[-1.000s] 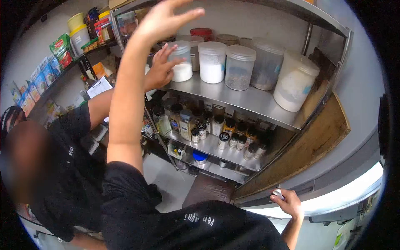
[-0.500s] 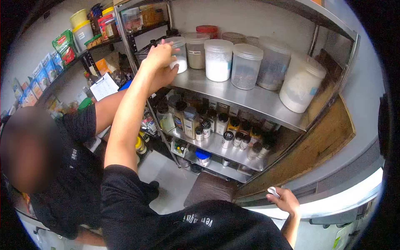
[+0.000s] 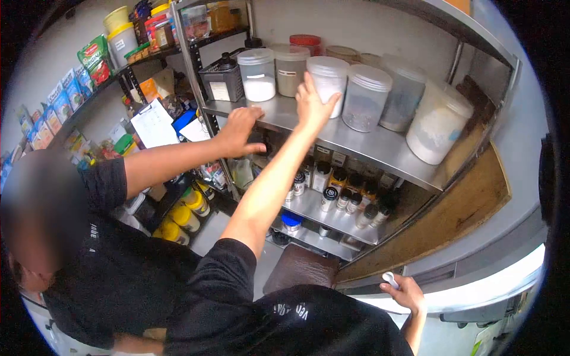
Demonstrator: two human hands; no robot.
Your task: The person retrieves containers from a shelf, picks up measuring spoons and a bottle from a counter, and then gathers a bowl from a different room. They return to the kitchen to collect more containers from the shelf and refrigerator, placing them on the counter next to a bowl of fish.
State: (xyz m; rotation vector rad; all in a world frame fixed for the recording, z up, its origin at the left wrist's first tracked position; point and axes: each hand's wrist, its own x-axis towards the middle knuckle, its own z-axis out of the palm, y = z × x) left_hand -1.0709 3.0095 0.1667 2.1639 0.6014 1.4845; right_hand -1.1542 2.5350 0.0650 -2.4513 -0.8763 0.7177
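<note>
My left hand (image 3: pixel 313 107) reaches up to a lidded clear tub of white powder (image 3: pixel 328 76) on the upper steel shelf. Its fingers and thumb are spread in front of the tub; whether they touch it I cannot tell. To its left stand a tub part-filled with white powder (image 3: pixel 259 77) and a labelled tub with beige contents (image 3: pixel 290 65). On its right is a clear tub with dark contents (image 3: pixel 367 98). Low at the right, my right hand (image 3: pixel 408 295) is closed around a small white spoon (image 3: pixel 390 279).
A co-worker's hand (image 3: pixel 240 132) is at the shelf's front edge, left of my arm. Spice bottles (image 3: pixel 330 196) fill the lower shelf (image 3: pixel 309 207). A dark basket (image 3: pixel 225 80) and a large tub of pale powder (image 3: pixel 438 124) flank the upper row. A clipboard (image 3: pixel 155 123) hangs at left.
My left hand has moved right, from the leftmost tub to the white powder tub. The co-worker's hand now shows below it at the shelf edge. My right hand still holds the spoon.
</note>
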